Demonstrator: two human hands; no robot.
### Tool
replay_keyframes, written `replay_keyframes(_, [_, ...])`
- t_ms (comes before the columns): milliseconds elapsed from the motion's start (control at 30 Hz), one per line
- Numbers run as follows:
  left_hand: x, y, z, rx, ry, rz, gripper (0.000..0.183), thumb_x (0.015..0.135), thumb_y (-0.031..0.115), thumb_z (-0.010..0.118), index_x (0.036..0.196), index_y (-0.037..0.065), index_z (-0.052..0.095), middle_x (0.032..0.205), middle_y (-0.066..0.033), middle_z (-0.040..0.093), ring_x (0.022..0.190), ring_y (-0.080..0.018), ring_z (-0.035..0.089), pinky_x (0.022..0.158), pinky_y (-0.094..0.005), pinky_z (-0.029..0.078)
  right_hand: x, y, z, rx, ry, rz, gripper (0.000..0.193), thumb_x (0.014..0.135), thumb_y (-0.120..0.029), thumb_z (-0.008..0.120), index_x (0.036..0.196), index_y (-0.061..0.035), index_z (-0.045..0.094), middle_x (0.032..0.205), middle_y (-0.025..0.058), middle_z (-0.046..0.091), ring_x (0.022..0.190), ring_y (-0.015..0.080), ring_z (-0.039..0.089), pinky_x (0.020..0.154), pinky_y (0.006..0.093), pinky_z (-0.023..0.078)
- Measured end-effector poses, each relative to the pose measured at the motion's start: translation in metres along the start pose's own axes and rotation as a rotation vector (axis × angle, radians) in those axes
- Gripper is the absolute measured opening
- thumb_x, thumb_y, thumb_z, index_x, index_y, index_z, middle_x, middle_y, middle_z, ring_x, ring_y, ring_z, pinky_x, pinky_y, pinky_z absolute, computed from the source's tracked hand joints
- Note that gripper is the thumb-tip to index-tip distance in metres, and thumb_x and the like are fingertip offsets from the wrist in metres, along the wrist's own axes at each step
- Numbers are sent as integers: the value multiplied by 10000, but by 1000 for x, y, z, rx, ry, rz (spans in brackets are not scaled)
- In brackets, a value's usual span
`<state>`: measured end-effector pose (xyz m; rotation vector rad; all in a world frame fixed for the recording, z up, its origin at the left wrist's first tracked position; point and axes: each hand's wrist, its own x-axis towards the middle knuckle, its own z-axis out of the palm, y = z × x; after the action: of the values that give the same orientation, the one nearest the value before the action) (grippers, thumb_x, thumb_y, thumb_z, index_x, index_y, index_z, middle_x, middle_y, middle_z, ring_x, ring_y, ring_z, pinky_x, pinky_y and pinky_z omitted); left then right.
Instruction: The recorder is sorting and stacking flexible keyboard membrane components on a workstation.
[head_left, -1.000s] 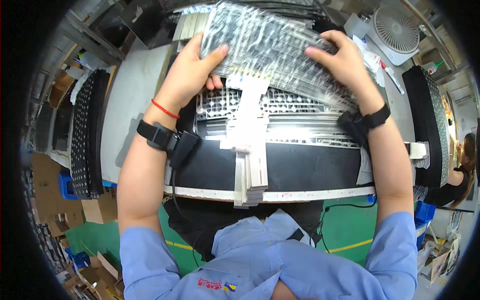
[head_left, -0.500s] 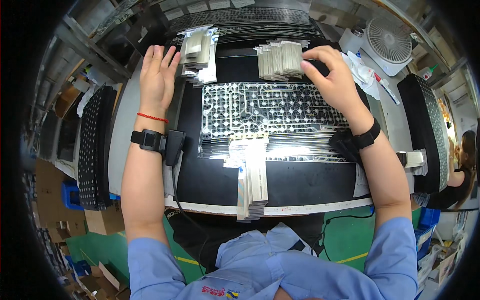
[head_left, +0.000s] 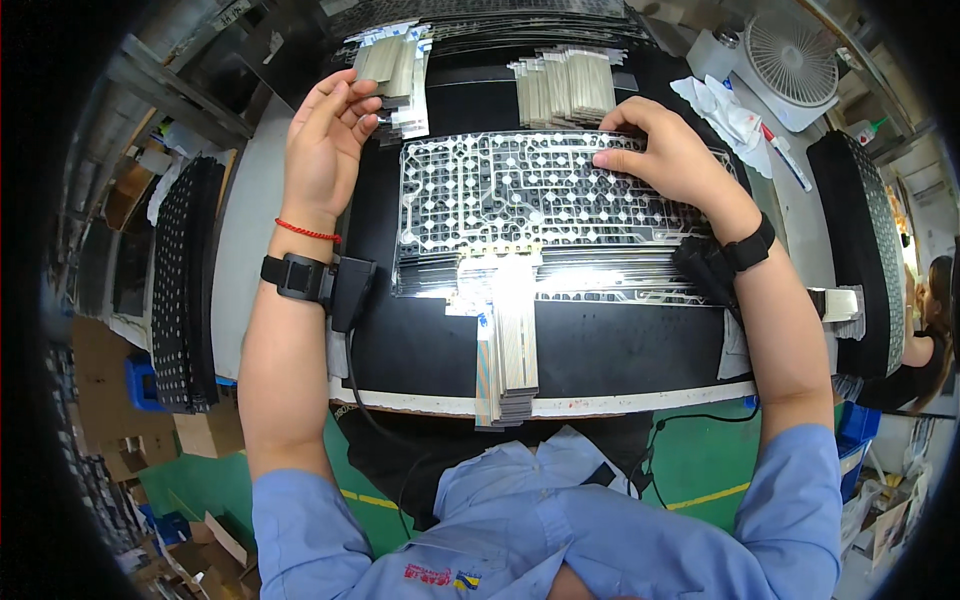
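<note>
A stack of clear membrane circuit sheets (head_left: 480, 205), printed with white dots and traces, lies on the black work surface before me. Its bundle of pale flat ribbon tails (head_left: 515, 335) hangs toward me over the table's near edge. My right hand (head_left: 665, 160) rests at the stack's far right corner, thumb over the top sheet and fingers bent at the far edge. Beside the left pile of ribbon tails (head_left: 400, 75), my left hand (head_left: 328, 145) is raised palm up, its fingers loosely curled and apart, with nothing visible in them. A second pile of ribbon tails (head_left: 565, 88) lies beyond the stack.
More dark printed sheets (head_left: 500, 30) lie at the back. Toward the right are a white fan (head_left: 790, 60), crumpled tissue (head_left: 722, 112) and a marker (head_left: 788, 160). Black dotted pads (head_left: 185, 290) stand at the left side. Another person (head_left: 930, 340) is at far right.
My right hand has come down onto the stack's far right corner. The left hand's fingers have curled and moved nearer the left ribbon pile. The view has shifted slightly.
</note>
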<state>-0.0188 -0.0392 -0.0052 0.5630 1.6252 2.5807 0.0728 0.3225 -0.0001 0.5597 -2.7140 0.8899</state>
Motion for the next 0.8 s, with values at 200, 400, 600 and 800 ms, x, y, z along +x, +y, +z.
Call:
replay_keyframes(200, [0, -1, 1, 56, -11, 11, 272, 1012, 159, 499, 1228, 1, 548, 1109, -118, 634, 1009, -192, 604, 880, -312, 495, -1, -1, 0, -85, 4, -10, 404, 767, -338, 807, 988, -25, 679, 943, 149, 669, 886, 282, 626, 774, 366, 494])
replay_keyframes(400, [1, -1, -2, 95, -22, 26, 288, 1013, 167, 495, 1248, 6, 540, 1162, -147, 631, 1054, -214, 610, 933, -334, 491, 0, 2, 0, -83, 54, -82, 407, 758, -319, 819, 975, -13, 662, 915, 129, 677, 844, 253, 620, 748, 346, 490])
replay_keyframes(600, [-15, 5, 34, -198, -390, -240, 448, 1007, 182, 438, 1395, -39, 414, 1430, -240, 464, 1253, -278, 545, 1047, -366, 456, 0, 7, -5, 220, 29, 68, 342, 793, -252, 813, 964, -7, 646, 889, 53, 664, 819, 138, 593, 762, 290, 484])
replay_keyframes(800, [-19, 6, 43, 45, -393, -244, 444, 966, 28, 504, 1395, -57, 429, 1339, -187, 574, 1158, -201, 619, 985, -310, 511, 2, 10, -2, 132, 47, 29, 461, 772, -338, 824, 1032, 14, 676, 930, 108, 685, 843, 190, 634, 772, 311, 502])
